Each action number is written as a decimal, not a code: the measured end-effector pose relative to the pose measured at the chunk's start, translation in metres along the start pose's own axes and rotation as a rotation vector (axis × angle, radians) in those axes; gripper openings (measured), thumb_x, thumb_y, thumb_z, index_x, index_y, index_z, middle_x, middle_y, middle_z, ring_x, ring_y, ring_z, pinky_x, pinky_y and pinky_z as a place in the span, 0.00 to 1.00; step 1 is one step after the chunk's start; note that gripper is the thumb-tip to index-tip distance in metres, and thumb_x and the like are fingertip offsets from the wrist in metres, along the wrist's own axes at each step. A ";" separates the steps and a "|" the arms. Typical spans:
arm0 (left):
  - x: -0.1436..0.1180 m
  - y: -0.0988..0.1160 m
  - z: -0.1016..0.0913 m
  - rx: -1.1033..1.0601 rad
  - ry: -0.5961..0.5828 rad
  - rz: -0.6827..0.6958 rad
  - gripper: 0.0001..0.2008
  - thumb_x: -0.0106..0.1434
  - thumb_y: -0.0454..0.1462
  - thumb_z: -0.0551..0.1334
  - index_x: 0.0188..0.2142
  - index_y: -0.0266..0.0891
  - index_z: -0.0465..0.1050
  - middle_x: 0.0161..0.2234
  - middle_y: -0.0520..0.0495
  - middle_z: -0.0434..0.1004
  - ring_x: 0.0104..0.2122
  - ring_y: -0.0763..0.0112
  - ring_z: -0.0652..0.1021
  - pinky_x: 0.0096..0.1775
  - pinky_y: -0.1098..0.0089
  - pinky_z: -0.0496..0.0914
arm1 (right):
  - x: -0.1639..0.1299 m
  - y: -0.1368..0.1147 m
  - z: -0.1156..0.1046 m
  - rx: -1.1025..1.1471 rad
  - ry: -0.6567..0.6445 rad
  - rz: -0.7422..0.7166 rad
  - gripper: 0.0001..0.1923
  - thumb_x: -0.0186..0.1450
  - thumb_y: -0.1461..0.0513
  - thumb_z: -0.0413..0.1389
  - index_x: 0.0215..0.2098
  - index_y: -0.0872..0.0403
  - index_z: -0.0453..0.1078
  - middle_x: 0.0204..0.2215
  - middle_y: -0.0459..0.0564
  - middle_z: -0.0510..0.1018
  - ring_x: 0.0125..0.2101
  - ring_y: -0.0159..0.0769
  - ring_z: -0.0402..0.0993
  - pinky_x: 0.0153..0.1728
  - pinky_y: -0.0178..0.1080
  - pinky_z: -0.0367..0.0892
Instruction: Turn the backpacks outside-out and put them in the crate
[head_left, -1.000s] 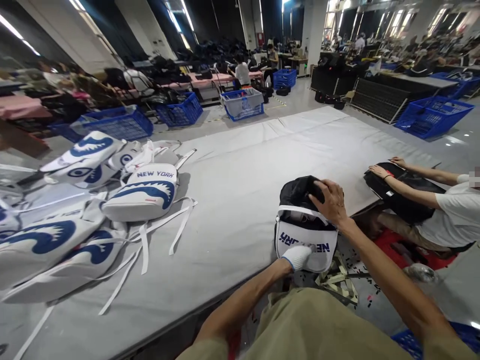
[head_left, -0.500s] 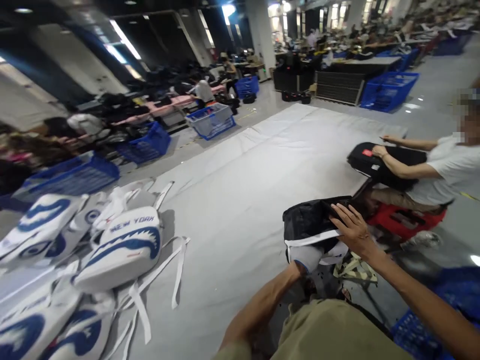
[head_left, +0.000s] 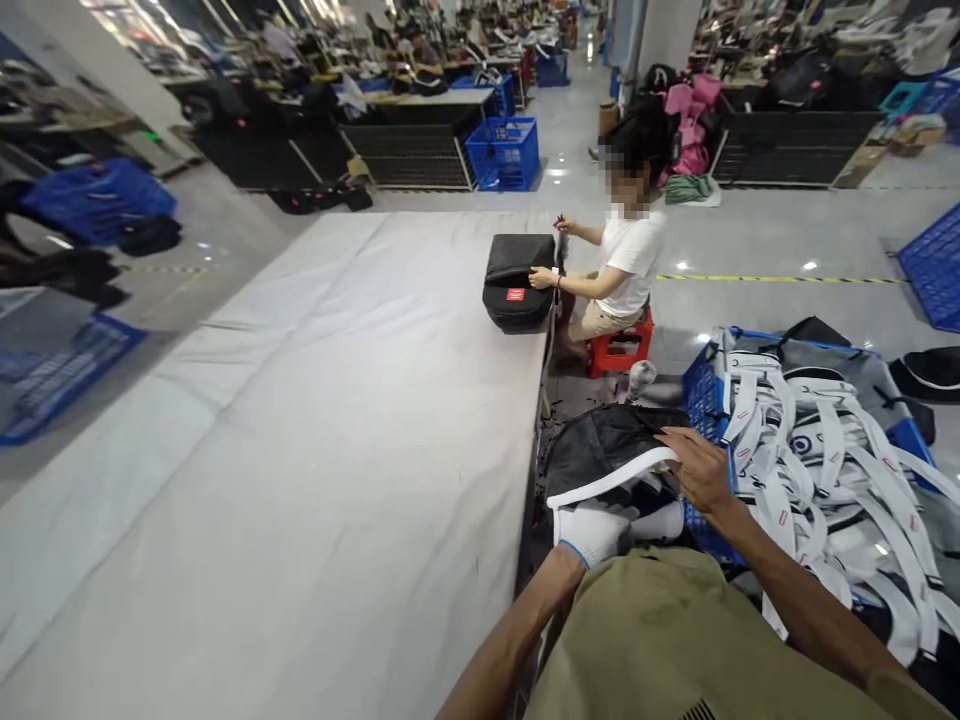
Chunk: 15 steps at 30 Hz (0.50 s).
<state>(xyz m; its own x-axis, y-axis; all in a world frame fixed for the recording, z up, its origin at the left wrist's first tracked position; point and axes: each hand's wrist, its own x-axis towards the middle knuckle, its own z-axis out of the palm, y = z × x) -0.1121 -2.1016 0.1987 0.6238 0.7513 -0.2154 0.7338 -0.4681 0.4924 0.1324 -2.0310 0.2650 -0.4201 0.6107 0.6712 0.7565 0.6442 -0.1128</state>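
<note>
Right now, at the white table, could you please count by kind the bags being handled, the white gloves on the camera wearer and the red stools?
Bags: 2 (white-trimmed bag, black bag)
White glove: 1
Red stool: 1
Total: 4

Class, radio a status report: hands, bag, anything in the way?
Left hand, gloved, at opening of bag. Right hand holding its rim. Blue basket at right; nothing seen blocking.

The black-and-white backpack [head_left: 600,450] gapes open, thick white trim edging its black fabric. It is held tilted beside the table [head_left: 337,480].
</note>
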 end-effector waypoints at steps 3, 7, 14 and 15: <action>0.011 0.014 -0.031 0.086 0.091 0.212 0.20 0.83 0.37 0.61 0.68 0.45 0.84 0.55 0.44 0.91 0.48 0.55 0.90 0.47 0.57 0.81 | -0.015 0.018 -0.015 -0.060 0.021 0.080 0.15 0.86 0.60 0.52 0.55 0.57 0.81 0.48 0.54 0.89 0.49 0.42 0.87 0.48 0.42 0.81; 0.046 0.013 -0.067 0.077 0.501 0.248 0.21 0.88 0.42 0.55 0.65 0.49 0.87 0.59 0.47 0.90 0.54 0.59 0.88 0.60 0.57 0.79 | -0.015 0.049 -0.024 -0.170 0.044 0.128 0.14 0.85 0.62 0.52 0.56 0.57 0.80 0.46 0.55 0.89 0.47 0.45 0.88 0.47 0.44 0.82; 0.168 -0.047 -0.078 -0.100 0.643 -0.009 0.37 0.71 0.41 0.64 0.78 0.37 0.75 0.81 0.37 0.65 0.82 0.43 0.64 0.83 0.42 0.55 | 0.018 0.116 0.014 -0.150 0.044 0.152 0.10 0.83 0.66 0.54 0.54 0.54 0.77 0.42 0.52 0.87 0.40 0.41 0.88 0.40 0.42 0.82; 0.184 -0.055 -0.080 -0.153 0.608 -0.042 0.38 0.70 0.42 0.63 0.78 0.36 0.76 0.81 0.38 0.65 0.82 0.44 0.64 0.83 0.45 0.56 | 0.023 0.127 0.023 -0.117 0.047 0.155 0.09 0.83 0.66 0.54 0.54 0.53 0.77 0.41 0.52 0.87 0.39 0.41 0.88 0.39 0.41 0.82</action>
<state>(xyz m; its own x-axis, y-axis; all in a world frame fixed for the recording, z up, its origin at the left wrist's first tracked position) -0.0594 -1.9003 0.1993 0.2975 0.9190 0.2586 0.6793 -0.3941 0.6191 0.2070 -1.9248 0.2491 -0.2727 0.6745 0.6861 0.8644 0.4848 -0.1331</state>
